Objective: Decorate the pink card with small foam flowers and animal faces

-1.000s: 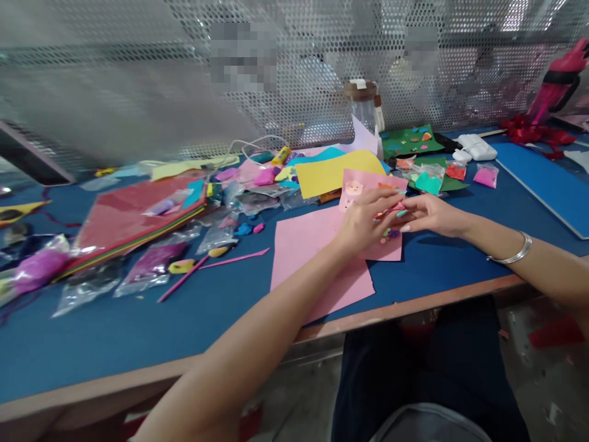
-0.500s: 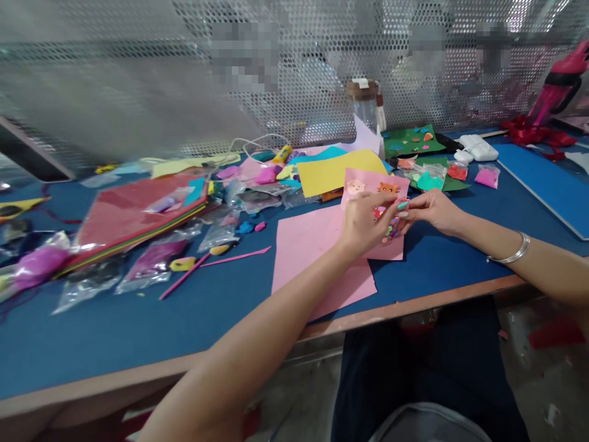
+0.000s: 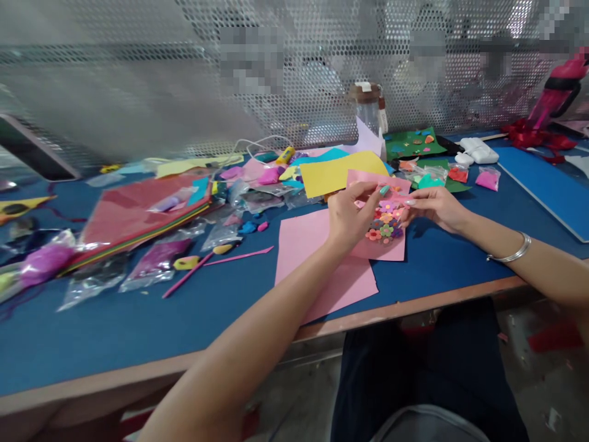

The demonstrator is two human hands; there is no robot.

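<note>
Left hand draws away from right hand, both apparently pinching stretched pink clay, exposing flowers on card.

From here I see a brown-lidded jar standing before the mesh screen, a white case just beside a blue board, red ribbon at the foot of a pink bottle, and, far left, a dark-screened device.

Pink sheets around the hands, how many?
2: one plain pink sheet, partly under the left forearm; one pink sheet with flowers in front, overlapping the first's upper right. More may be hidden beneath.
</note>
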